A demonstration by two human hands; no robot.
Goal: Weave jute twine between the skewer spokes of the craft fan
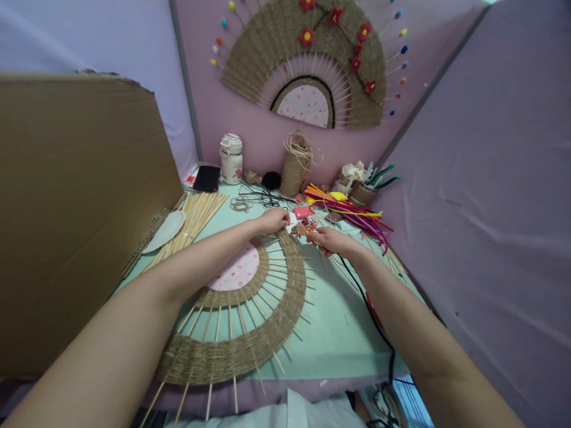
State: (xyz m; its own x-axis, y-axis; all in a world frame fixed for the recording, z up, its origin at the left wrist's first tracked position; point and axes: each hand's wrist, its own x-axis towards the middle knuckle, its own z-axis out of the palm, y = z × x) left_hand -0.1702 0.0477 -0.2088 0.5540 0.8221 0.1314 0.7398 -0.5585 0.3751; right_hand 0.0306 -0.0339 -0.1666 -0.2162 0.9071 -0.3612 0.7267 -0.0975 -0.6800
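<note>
A half-round woven fan [297,279] of brown twine on thin sticks lies on the table, with a pink-dotted white centre. My left hand [274,220] is closed at the far end of its outer band, fingertips pinching the edge there; any loose strand between them is too small to see. Just to the right, my right hand [328,239] grips what looks like a glue gun [304,226] with a multicoloured patterned body. Its tip points toward the left fingers, and a black cord [363,291] runs down from it past the table's front edge.
A finished flowered fan [368,65] hangs on the back wall. Along the back stand a white bottle [231,160], a twine spool [296,169] and a pot of pens [363,193]. Pipe cleaners [352,214] lie right, bamboo sticks [196,217] left beside a cardboard panel [75,220].
</note>
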